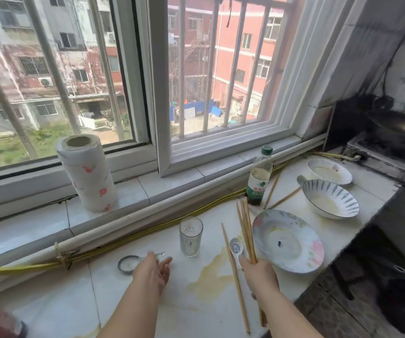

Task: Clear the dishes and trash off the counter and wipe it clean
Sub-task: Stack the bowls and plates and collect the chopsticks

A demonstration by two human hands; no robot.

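A stained kitchen counter (196,301) beneath a barred window was midway through clearing. A paper towel roll (88,174) stood on the sill at 10 o'clock. A smeared floral plate (288,241) lay at 3 o'clock, with a striped bowl (330,198) and a white bowl (329,171) beyond it at 2 o'clock, a green-capped bottle (258,176) at 1 o'clock and a drinking glass (191,236) near centre.

The right hand (260,276) was clamped round a bundle of chopsticks (245,225), their tips pointing to 12 o'clock. The left hand (151,270) reached forward, fingers straight and holding nothing.

One loose chopstick (234,276) lay flat on the counter just beside the right hand, at its 9 o'clock, its long axis running roughly 11 to 5 o'clock. It sat between the two hands but closer to the right, which looked better placed to gather it. A patterned spoon (236,248) rested between that chopstick and the bundle. A small round metal piece (128,264) lay at the left hand's 10 o'clock; whether the fingertips touched its handle could not be told.
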